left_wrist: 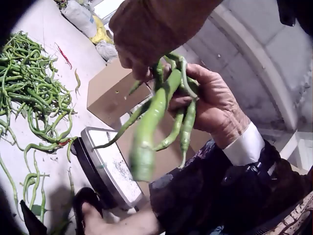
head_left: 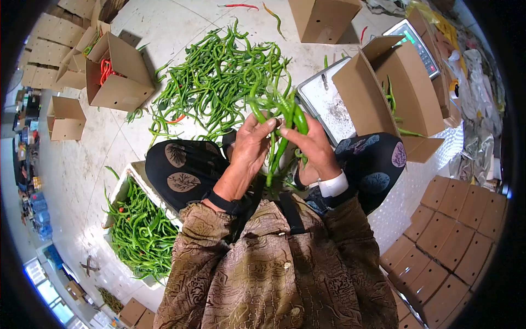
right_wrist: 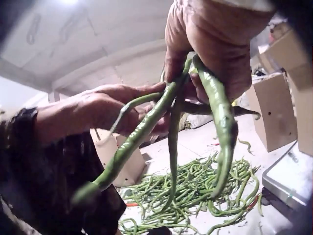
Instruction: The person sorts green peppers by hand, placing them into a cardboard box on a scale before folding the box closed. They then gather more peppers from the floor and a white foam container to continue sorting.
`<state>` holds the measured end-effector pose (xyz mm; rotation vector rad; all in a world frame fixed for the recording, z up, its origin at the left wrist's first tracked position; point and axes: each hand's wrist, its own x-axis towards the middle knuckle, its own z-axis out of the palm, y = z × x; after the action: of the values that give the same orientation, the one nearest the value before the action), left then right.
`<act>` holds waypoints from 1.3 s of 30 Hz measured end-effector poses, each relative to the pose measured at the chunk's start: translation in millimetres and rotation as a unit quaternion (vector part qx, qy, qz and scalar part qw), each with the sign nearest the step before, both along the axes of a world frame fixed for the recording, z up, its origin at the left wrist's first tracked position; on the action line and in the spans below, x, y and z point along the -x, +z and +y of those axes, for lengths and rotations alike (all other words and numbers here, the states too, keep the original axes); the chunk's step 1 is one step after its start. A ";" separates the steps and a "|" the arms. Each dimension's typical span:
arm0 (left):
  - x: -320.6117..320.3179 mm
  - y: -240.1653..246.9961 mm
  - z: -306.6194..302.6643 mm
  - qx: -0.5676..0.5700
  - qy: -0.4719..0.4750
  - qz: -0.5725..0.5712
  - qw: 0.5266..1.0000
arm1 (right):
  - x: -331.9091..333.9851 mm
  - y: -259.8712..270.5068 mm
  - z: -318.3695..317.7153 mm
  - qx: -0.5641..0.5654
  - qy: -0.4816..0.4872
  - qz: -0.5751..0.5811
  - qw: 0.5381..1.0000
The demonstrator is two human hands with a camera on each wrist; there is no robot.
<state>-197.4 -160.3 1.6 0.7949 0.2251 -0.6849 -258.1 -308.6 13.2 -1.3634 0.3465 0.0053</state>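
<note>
Both hands meet between the knees around long green chili peppers. My left hand (head_left: 249, 145) pinches some by their upper ends, thumb toward the other hand. My right hand (head_left: 315, 147), with a white cuff at its wrist, grips a small bunch of green chili peppers (head_left: 283, 145). Several of these peppers point out past the fingers in the left wrist view, one thick pepper (left_wrist: 149, 122) nearest the camera. In the right wrist view a long pepper (right_wrist: 142, 129) hangs down from between the hands. Fingers partly hide the stems.
A wide heap of green chili peppers (head_left: 219, 77) lies on the tiled floor ahead. At the left knee stands a white crate (head_left: 118, 189) full of peppers. To the right, an open cardboard box (head_left: 359, 90) sits on a scale (head_left: 323, 104). Stacked cartons (head_left: 455, 219) stand lower right.
</note>
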 end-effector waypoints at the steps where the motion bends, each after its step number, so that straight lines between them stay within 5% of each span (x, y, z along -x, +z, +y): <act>1: -0.1 1.1 -0.1 -0.001 -0.001 0.001 1.000 | 0.7 4.2 -2.0 -0.001 -0.001 0.001 1.000; 5: 3.5 -4.7 -3.8 -0.018 0.010 -0.047 0.999 | 0.9 16.9 -1.1 -0.032 0.002 -0.031 0.999; 7: 8.5 -6.1 -8.4 -0.019 -0.001 -0.037 0.999 | -2.2 3.4 4.1 0.224 0.080 0.088 0.967; 9: 10.0 -2.6 -10.6 -0.022 -0.001 -0.049 0.999 | -2.3 6.0 4.2 0.242 0.065 0.113 0.961; 10: 9.7 -2.4 -9.4 -0.019 0.003 -0.035 0.999 | -1.0 5.7 1.5 0.083 0.044 0.073 0.993; 12: 7.7 -4.2 -4.4 -0.039 0.009 -0.015 0.999 | 2.9 9.4 -9.0 -0.160 0.012 0.069 0.985; 15: -2.6 -8.0 5.8 -0.220 0.005 -0.105 0.970 | 9.8 13.5 -29.4 -0.111 0.023 0.095 0.989; 17: -13.9 -50.9 31.0 -0.337 -0.105 -0.277 0.894 | 15.1 43.2 -31.0 -0.152 -0.006 0.033 0.988; 19: -1.4 -49.8 37.2 -0.561 -0.378 -0.404 0.616 | 19.0 55.3 -40.9 -0.102 -0.035 -0.002 0.994; 21: 16.5 -77.2 53.6 -0.461 -0.340 -0.416 0.706 | 18.2 57.4 -43.3 -0.112 -0.066 -0.008 0.991; 22: 14.7 -34.5 35.2 -0.359 -0.254 -0.249 0.863 | 19.7 62.4 -45.3 -0.102 -0.077 0.000 0.992; 23: 11.8 -10.9 25.6 -0.317 -0.189 -0.269 0.890 | 25.4 64.1 -45.2 -0.093 -0.089 0.014 0.992; 27: 28.6 46.7 -19.7 -0.304 -0.216 -0.459 0.806 | 20.6 42.8 -30.3 -0.116 -0.124 0.014 0.985; 29: 38.9 37.8 -34.3 -0.310 -0.143 -0.510 0.790 | 18.9 41.9 -27.8 -0.135 -0.112 -0.001 0.985; 33: 40.4 34.3 -33.7 -0.215 -0.181 -0.311 0.908 | 29.4 31.9 -40.6 -0.239 -0.034 -0.009 0.970; 39: 44.5 45.9 -35.4 -0.202 -0.157 -0.293 0.921 | 35.3 42.6 -38.6 -0.270 -0.032 -0.006 0.962</act>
<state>-241.9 -195.7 47.5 1.4159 -0.3280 -0.6764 -293.4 -347.1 55.8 -0.8109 0.3479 0.0354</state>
